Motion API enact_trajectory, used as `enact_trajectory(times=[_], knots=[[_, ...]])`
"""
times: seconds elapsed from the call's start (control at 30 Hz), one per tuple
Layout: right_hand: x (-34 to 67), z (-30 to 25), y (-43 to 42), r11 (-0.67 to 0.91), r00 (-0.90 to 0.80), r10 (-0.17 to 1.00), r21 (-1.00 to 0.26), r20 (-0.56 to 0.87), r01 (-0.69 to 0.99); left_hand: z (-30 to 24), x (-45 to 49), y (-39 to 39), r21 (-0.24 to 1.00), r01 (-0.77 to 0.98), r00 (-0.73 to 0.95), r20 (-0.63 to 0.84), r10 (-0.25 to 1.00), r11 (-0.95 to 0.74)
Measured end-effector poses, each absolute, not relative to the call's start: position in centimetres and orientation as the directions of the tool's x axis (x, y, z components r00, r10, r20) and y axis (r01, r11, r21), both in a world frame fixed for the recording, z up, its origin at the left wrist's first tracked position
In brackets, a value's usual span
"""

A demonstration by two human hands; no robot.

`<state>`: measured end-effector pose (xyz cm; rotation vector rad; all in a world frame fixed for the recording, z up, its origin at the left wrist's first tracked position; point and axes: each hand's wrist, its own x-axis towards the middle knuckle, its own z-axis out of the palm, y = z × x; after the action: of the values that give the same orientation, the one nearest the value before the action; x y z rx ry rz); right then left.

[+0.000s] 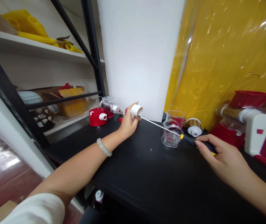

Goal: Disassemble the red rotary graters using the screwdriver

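- Our left hand [127, 124] pinches a white plastic cap [137, 110] in closed fingers, just above the far side of the desk [147, 168].
- Our right hand [223, 161] is closed round the handle of the screwdriver [161, 126]. Its shaft runs left and away over a clear cup [171, 138], and the tip meets the cap.

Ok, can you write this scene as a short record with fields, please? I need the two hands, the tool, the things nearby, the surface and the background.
Left: left hand holds up a white round part; a pale bangle is on the wrist.
Right: right hand grips the screwdriver by its handle.
Tool: its tip meets the white round part.
Nearby: clear cups, metal drum, red base.
Surface: black table.
Background: yellow sheet.
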<state>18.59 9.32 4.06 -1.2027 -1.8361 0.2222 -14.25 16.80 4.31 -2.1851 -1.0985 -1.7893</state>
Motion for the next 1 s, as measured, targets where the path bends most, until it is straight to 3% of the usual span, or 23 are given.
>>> enact_trajectory(times=[0.07, 0.13, 0.2, 0.3, 0.4, 0.47, 0.53, 0.67, 0.8, 0.9, 1.0], knots=[[18.5, 4.2, 9.2, 0.55, -0.07, 0.775, -0.616, 0.628, 0.564, 4.3, -14.3, 16.8, 0.371, 0.588, 0.032, 0.877, 0.479, -0.719], [18.3, 4.1, 9.4, 0.517, 0.027, 0.814, -0.746, 0.58, 0.42, 4.2, -14.1, 16.8, 0.379, 0.583, 0.038, 0.871, 0.49, -0.719], [18.0, 3.9, 9.8, 0.437, 0.111, 0.879, -0.877, 0.463, 0.198, 4.2, -13.9, 16.7, 0.374, 0.575, 0.044, 0.874, 0.484, -0.728], [17.8, 3.5, 10.6, 0.27, 0.103, 0.96, -0.957, 0.26, -0.101, 4.1, -13.6, 16.6, 0.359, 0.574, 0.058, 0.879, 0.474, -0.736], [18.1, 3.0, 11.1, 0.138, -0.033, 0.99, -0.989, 0.14, -0.043, 4.1, -13.7, 16.6, 0.343, 0.59, 0.082, 0.875, 0.476, -0.731], [18.4, 2.7, 11.3, 0.155, -0.083, 0.986, -0.984, 0.147, 0.091, 4.2, -13.9, 16.7, 0.33, 0.61, 0.093, 0.873, 0.479, -0.72], [18.5, 2.6, 11.4, 0.205, -0.054, 0.978, -0.972, 0.2, 0.115, 4.3, -14.1, 16.8, 0.316, 0.631, 0.102, 0.871, 0.48, -0.708], [18.6, 2.9, 11.9, 0.3, 0.071, 0.954, -0.942, 0.292, -0.151, 4.2, -14.1, 16.8, 0.318, 0.641, 0.111, 0.862, 0.494, -0.699], [18.8, 3.5, 12.3, 0.256, 0.092, 0.967, -0.88, 0.239, -0.4, 3.8, -13.8, 16.9, 0.289, 0.629, 0.183, 0.847, 0.499, -0.721], [19.2, 3.6, 12.6, 0.158, 0.007, 0.985, -0.903, 0.17, -0.399, 3.6, -13.6, 17.0, 0.304, 0.614, 0.191, 0.838, 0.511, -0.728], [19.7, 3.2, 13.0, 0.121, -0.021, 0.991, -0.965, 0.129, -0.232, 3.5, -13.7, 17.0, 0.293, 0.61, 0.221, 0.83, 0.513, -0.736]])
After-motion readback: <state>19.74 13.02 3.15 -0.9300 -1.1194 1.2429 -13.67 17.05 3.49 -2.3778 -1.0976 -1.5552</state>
